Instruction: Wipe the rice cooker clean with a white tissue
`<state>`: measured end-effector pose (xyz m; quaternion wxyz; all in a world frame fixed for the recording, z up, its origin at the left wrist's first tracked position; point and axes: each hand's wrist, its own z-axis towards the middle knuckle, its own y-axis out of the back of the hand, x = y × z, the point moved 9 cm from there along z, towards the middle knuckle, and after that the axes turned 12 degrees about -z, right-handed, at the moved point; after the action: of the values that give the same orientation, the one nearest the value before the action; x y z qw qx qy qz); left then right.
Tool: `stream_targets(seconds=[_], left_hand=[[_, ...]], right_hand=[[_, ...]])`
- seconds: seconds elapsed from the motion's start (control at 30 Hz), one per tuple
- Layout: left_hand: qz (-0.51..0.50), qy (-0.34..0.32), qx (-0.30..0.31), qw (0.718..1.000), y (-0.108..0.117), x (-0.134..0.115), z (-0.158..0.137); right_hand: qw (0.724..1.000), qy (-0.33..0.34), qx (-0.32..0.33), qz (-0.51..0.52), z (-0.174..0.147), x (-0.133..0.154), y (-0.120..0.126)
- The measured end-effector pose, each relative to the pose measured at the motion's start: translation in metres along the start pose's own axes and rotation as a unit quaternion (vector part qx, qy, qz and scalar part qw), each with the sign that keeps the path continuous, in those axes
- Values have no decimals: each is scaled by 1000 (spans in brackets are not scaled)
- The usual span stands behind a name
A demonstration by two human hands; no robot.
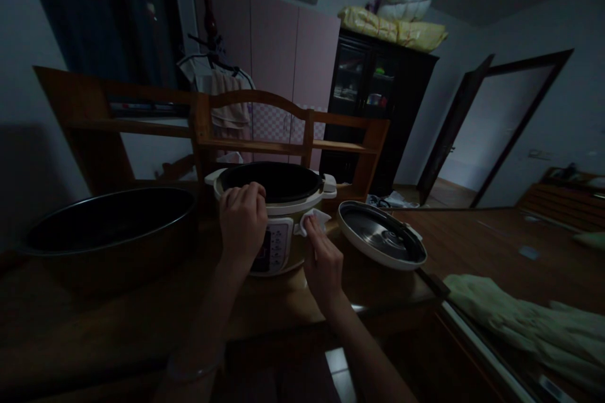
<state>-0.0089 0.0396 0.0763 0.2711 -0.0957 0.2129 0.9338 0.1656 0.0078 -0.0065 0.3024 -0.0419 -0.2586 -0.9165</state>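
An open cream electric cooker (283, 201) with a dark inner pot stands on a wooden table (142, 315). My left hand (242, 221) grips the near rim of the cooker above its control panel. My right hand (322, 258) presses a small white cloth (316, 220) against the cooker's right side. The cooker's lid (382, 235) lies upside down on the table just to the right.
A large dark metal basin (108, 227) sits at the left on the table. A wooden shelf rack (283, 132) stands behind the cooker. A pale green cloth (520, 321) lies at the lower right. A dark cabinet (378, 107) and an open doorway (501, 132) are beyond.
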Motion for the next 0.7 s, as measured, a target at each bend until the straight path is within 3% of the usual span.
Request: stream_targets(seconds=[0.7], left_hand=[[-6, 2, -10, 1000, 0, 1, -1]], right_hand=[[1000, 12, 10, -22, -8, 3, -3]])
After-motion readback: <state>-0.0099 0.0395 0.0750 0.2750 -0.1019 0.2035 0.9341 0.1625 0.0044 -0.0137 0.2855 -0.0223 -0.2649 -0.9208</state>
